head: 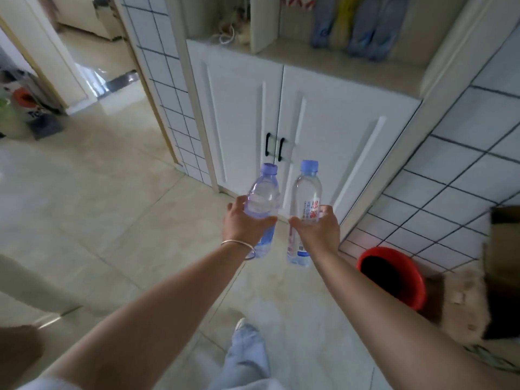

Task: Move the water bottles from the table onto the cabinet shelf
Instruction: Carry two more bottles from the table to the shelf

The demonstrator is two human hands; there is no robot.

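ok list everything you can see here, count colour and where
water bottles: 2, clear with blue caps, one held in each hand, in front of the cabinet
cabinet: 1, white double doors with black handles, ahead
shelf: 1, beige, above the doors
hanging cloths: several, blue, grey and yellow, over the shelf
bucket: 1, red, on the floor at right
cardboard box: 1, brown, far right
bracelet: 1, silver, left wrist
hands: left hand and right hand, each gripping a bottle

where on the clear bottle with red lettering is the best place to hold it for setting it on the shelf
Grip the clear bottle around its straight mid-body, from the near side, as the right hand does. It stands upright with the cap on top, so a side grip leaves the base free to land on the shelf.
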